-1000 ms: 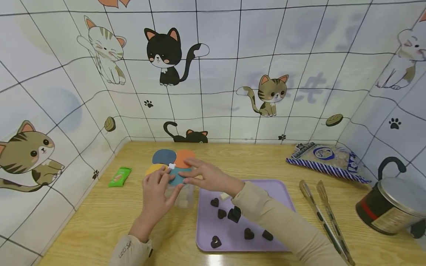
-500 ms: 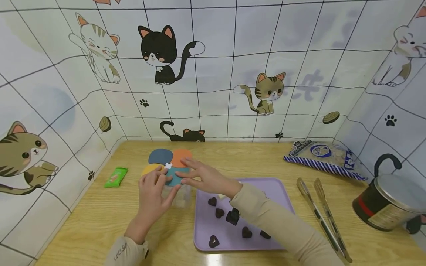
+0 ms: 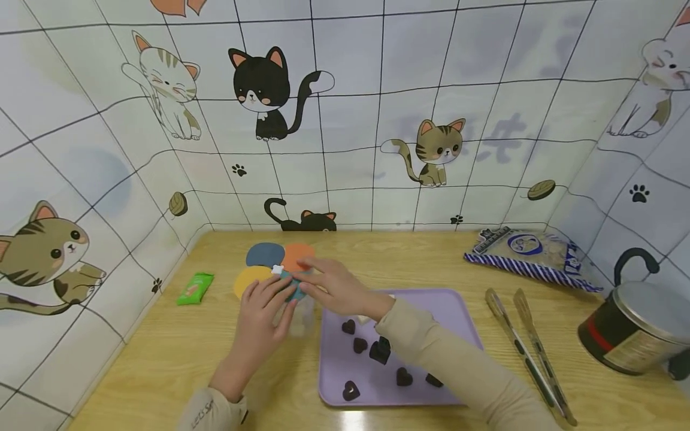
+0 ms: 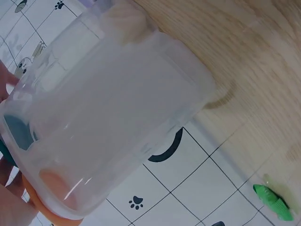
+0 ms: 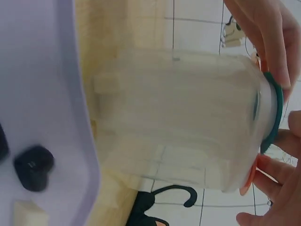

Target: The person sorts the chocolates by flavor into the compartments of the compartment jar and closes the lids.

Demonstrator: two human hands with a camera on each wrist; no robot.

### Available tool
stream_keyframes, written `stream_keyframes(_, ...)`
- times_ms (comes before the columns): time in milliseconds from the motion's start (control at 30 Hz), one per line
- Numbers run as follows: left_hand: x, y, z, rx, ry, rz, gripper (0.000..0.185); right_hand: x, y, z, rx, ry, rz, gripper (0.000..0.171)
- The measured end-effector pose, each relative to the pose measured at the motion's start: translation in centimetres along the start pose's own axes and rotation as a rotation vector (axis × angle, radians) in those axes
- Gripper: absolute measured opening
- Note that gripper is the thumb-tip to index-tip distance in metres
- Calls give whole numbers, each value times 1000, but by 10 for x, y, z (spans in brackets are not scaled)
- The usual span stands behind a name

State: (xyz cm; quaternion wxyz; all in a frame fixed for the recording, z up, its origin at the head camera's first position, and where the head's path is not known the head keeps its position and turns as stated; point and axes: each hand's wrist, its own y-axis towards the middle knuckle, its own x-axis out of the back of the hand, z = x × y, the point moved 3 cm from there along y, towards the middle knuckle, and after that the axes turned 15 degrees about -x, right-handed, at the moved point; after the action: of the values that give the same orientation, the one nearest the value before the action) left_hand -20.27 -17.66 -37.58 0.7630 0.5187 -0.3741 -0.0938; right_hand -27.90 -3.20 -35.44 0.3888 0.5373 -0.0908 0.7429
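A clear plastic container (image 3: 300, 320) stands on the wooden table left of a purple tray (image 3: 453, 311). Its lid (image 3: 264, 256) has blue, orange, yellow and teal round flaps. My left hand (image 3: 264, 311) lays its straight fingers on the teal flap. Reaching over the tray, my right hand (image 3: 331, 286) pinches that teal flap at its edge. The right wrist view shows the container (image 5: 178, 117) side-on, with fingers (image 5: 270, 42) over the teal rim (image 5: 273, 108). The container (image 4: 117, 108) fills the left wrist view.
Several dark heart-shaped chocolates (image 3: 380, 352) lie on the tray. A green packet (image 3: 194, 288) lies to the left. Metal tongs (image 3: 528, 341), a striped bag (image 3: 530, 251) and a dark tin with a handle (image 3: 636, 335) are on the right. Cat-patterned walls enclose the table.
My left hand has slid up and right over the teal flap, which is now mostly covered, and the yellow flap shows more. My right hand stays at the lid.
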Motion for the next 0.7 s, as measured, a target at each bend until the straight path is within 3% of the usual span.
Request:
stream_keyframes(100,-1,3,-3,-48,-26,-12,36,5,10,-5,-22,-41,-16,39)
stream_keyframes(200,-1,3,-5,-64,-50,-6,37,7,22,-9,-56,-61,22,42)
stream_keyframes(367,-3,2,-11,-92,-63,55,36,2,35,-12,-66,-79,73,44)
stream_keyframes(500,-3,0,-10,-107,-54,106,35,1,35,-14,-63,-84,45,43)
stream_keyframes(700,4,-8,-4,-88,11,119,40,2,24,-13,-80,-93,10,44)
